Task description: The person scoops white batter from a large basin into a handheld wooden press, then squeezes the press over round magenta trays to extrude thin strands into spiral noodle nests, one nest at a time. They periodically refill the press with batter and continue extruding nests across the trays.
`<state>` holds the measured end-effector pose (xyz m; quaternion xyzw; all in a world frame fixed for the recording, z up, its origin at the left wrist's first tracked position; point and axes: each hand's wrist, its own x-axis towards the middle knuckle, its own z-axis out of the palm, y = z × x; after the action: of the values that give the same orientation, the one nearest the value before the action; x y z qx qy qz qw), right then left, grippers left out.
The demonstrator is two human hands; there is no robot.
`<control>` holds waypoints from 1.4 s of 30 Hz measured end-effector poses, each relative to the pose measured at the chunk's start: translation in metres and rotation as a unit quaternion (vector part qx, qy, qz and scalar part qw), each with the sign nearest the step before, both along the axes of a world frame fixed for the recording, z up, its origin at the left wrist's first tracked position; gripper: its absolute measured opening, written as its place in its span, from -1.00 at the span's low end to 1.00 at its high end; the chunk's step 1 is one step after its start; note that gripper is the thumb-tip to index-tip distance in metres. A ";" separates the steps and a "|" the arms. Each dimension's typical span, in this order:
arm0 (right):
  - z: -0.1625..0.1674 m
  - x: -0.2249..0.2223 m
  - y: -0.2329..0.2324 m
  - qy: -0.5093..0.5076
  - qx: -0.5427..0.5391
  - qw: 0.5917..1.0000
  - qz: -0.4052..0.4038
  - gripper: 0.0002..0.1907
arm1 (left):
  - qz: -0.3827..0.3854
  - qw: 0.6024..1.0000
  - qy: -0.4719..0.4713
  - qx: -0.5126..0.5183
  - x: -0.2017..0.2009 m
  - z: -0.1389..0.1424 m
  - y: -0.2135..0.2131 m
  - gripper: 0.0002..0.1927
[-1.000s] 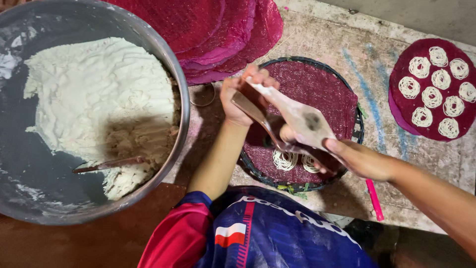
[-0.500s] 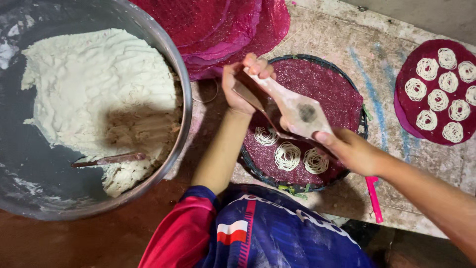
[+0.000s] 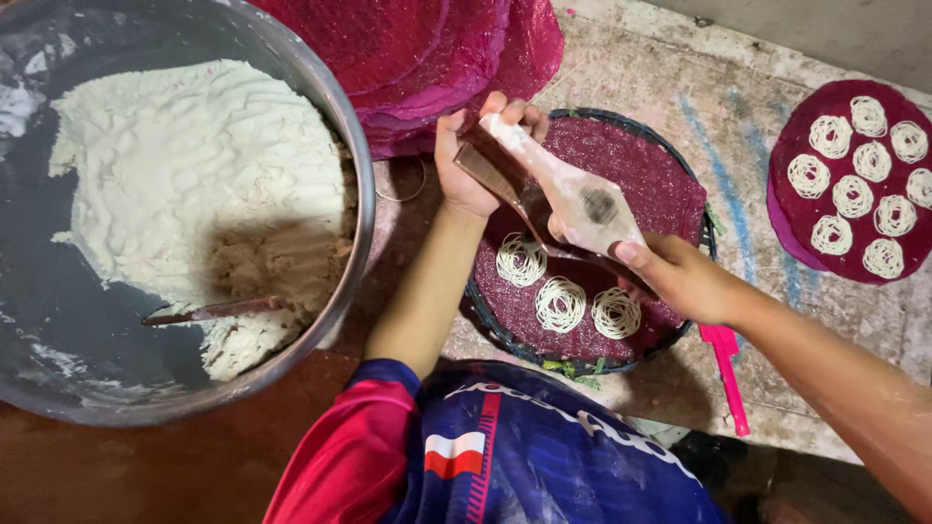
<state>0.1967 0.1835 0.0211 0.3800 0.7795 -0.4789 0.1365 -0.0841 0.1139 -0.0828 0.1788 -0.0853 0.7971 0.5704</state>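
Both my hands hold a wooden noodle press (image 3: pixel 571 197) over a round red mesh tray (image 3: pixel 649 165). My left hand (image 3: pixel 470 160) grips its upper handle ends, and my right hand (image 3: pixel 682 275) grips the lower end. Three coils of white noodle strands (image 3: pixel 561 302) lie on the near part of the tray, just below the press.
A big metal bowl (image 3: pixel 355 165) of white dough (image 3: pixel 189 175) with a spoon (image 3: pixel 218 311) in it stands at the left. A stack of red mesh trays (image 3: pixel 427 49) lies behind. Another tray (image 3: pixel 791 218) with several noodle coils lies at the right. A pink stick (image 3: pixel 728 374) lies by the near tray.
The press has shifted up and left over the tray. One more noodle coil now lies on the tray, making a row of three.
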 end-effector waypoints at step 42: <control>0.000 -0.041 0.049 -0.103 -0.018 0.994 -0.006 -0.19 | 0.038 0.996 -0.075 0.002 -0.018 -0.019 0.035 -0.61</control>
<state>0.1555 0.2324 0.0207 0.4296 0.7504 -0.4515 0.2203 -0.1024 0.1490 -0.1019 0.1225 -0.1224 0.8292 0.5315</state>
